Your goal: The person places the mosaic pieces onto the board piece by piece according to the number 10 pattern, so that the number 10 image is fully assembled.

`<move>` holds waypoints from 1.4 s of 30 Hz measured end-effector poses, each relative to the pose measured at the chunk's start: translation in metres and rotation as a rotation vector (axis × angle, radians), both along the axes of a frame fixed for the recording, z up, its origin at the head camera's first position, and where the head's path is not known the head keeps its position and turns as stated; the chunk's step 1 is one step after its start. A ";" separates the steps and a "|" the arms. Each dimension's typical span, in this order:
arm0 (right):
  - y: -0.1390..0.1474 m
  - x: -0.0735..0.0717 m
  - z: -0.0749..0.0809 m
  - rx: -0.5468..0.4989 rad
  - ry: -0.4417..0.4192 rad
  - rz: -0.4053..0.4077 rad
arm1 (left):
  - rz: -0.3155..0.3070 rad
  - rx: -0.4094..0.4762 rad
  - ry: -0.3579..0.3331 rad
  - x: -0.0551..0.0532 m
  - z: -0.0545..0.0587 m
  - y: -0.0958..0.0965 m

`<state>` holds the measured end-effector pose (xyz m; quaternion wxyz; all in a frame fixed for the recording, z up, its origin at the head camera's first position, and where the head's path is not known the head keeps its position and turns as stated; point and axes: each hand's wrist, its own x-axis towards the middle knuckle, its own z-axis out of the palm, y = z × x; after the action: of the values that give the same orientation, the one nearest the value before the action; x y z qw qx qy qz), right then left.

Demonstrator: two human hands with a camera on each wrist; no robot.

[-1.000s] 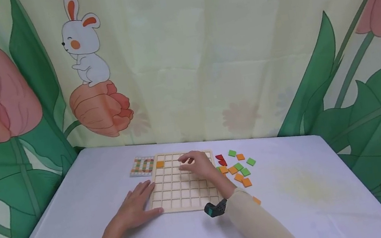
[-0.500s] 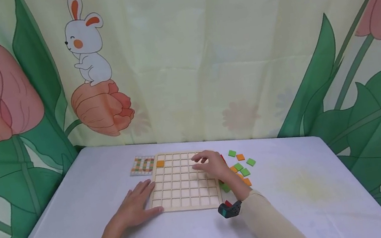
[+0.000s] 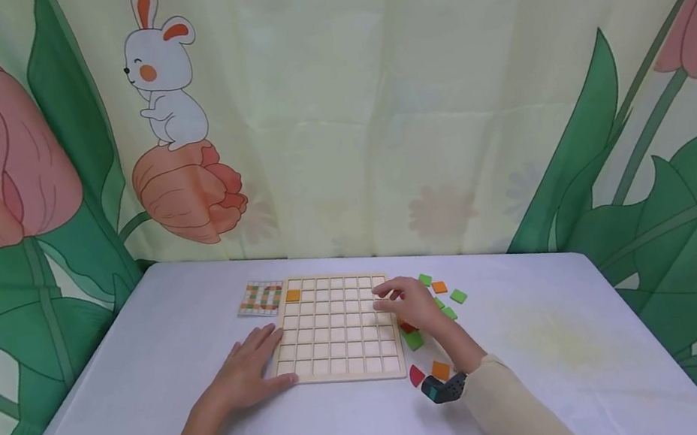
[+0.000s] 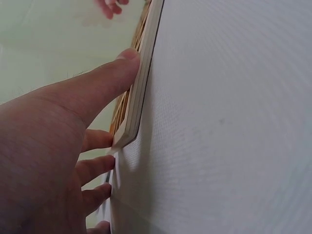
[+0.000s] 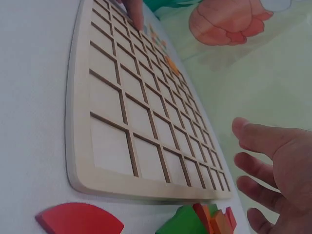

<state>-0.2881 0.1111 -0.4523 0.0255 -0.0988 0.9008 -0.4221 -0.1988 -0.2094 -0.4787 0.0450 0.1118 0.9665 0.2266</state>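
A pale wooden grid board (image 3: 338,331) lies flat on the table, with one orange square tile (image 3: 292,295) in a cell near its far left corner. My left hand (image 3: 246,371) rests at the board's left side. Its thumb (image 4: 109,78) touches the front edge and the other fingers reach along the left edge, spread. Above the board's right edge is my right hand (image 3: 416,306), fingers loosely bent; the right wrist view shows nothing between them. Close by lie a green tile (image 3: 413,340), a red rounded piece (image 3: 417,375) and another orange tile (image 3: 441,369).
A small card with a coloured pattern (image 3: 259,298) lies left of the board's far corner. More green tiles (image 3: 459,296) and an orange one (image 3: 439,287) are scattered beyond my right hand. A curtain (image 3: 332,113) printed with tulips and a rabbit hangs behind the white-covered table (image 3: 546,338).
My right hand has moved right, from over the middle of the board to its right edge, uncovering more cells and the nearer loose pieces. The left hand stays in place.
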 end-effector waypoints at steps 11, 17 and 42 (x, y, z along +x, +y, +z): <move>0.020 0.016 -0.003 0.026 -0.030 -0.049 | 0.009 -0.006 -0.015 -0.001 0.000 0.001; 0.031 0.025 -0.006 0.047 -0.046 -0.051 | 0.014 -0.012 -0.019 -0.001 0.000 0.001; 0.052 0.044 -0.018 0.101 -0.066 0.007 | -0.003 -0.002 0.008 0.001 -0.001 0.001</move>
<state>-0.2439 0.1634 -0.4699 0.0614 -0.0865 0.9194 -0.3788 -0.1979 -0.2082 -0.4792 0.0414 0.1140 0.9668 0.2250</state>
